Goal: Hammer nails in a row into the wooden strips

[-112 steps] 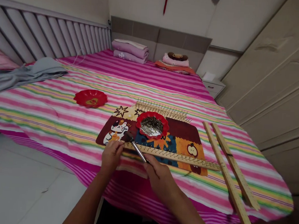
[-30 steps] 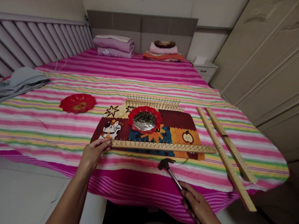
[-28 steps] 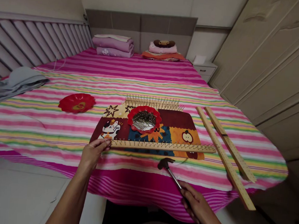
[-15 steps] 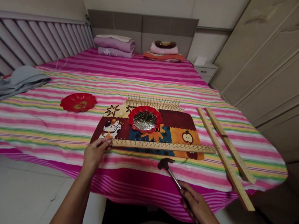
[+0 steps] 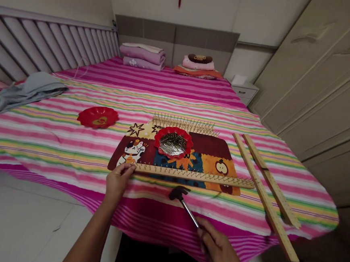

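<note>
My left hand [image 5: 119,182] is pinched closed at the left end of a long wooden strip [image 5: 189,175]. Whether a nail sits between its fingertips is hidden. Rows of nails stand up from the strip, several of them leaning, and it lies across a patterned mat [image 5: 212,150]. In my right hand [image 5: 214,244] is the handle of a claw hammer [image 5: 190,213]. The hammer's dark head is apart from the strip, just in front of it. Behind the strip, a red scalloped dish [image 5: 158,144] full of loose nails [image 5: 174,143] rests on the mat.
Another nail-studded strip [image 5: 186,126] lies behind the dish. Wooden strips [image 5: 267,194] stretch along the right side of the bed. A second red dish [image 5: 98,117] sits to the left, with grey clothing [image 5: 41,88] beyond. Folded bedding [image 5: 143,57] is stacked by the headboard.
The hammer and my right hand have moved left, nearer my left hand. My left hand stays at the strip's end. The whole view has shifted and tilted slightly.
</note>
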The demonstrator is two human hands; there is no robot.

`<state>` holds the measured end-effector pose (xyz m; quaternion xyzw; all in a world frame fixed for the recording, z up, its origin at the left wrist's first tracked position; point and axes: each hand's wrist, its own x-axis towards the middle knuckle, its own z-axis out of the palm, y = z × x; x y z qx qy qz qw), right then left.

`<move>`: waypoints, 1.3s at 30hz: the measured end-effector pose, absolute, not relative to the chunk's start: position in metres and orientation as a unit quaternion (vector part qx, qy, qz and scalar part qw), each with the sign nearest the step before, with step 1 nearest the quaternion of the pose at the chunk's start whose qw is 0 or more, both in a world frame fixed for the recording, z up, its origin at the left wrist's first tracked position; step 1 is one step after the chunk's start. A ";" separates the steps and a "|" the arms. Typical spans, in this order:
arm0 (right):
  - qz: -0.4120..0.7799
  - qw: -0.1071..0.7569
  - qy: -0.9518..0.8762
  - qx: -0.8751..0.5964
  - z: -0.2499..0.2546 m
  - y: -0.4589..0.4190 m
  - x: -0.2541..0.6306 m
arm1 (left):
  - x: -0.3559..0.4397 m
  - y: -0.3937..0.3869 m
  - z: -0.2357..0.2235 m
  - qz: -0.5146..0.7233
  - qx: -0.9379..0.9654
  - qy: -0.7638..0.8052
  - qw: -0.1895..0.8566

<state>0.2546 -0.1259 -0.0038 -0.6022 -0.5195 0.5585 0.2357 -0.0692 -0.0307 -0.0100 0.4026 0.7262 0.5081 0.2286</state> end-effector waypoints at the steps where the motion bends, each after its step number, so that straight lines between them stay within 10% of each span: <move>1: 0.566 0.233 -0.540 -0.578 0.008 -0.121 0.246 | -0.069 -0.031 -0.013 0.505 0.422 0.724 0.208; 22: 0.429 0.242 -0.769 -0.408 0.077 -0.049 0.138 | -0.063 -0.033 -0.028 0.440 0.544 0.712 0.055; 31: 0.443 0.273 -0.742 -0.422 0.063 -0.091 0.174 | -0.061 -0.054 -0.001 0.512 0.400 0.739 0.180; 39: 0.446 0.266 -0.754 -0.403 0.044 -0.108 0.177 | -0.009 -0.116 0.018 0.564 0.229 0.591 0.530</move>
